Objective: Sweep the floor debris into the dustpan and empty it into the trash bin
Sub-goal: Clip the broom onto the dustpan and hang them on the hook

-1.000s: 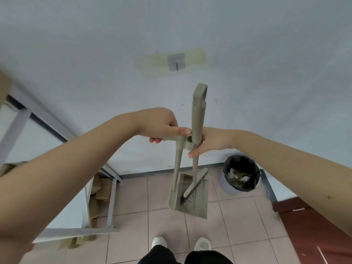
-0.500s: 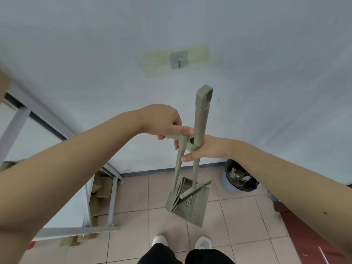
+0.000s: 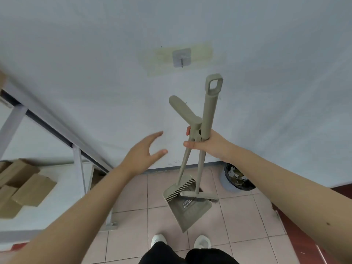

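Care is needed while the khaki plastic broom (image 3: 209,119) and dustpan (image 3: 187,204), both clamped in the right hand (image 3: 207,143) at frame centre, are hung on the adhesive wall hook (image 3: 181,58), the spread, empty left hand (image 3: 143,155) steadying.

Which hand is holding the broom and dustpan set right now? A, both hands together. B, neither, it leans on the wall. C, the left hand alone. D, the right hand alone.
D: the right hand alone is wrapped around both handles of the broom and dustpan set, which hangs above the tiled floor, while the left hand is open and clear of it.
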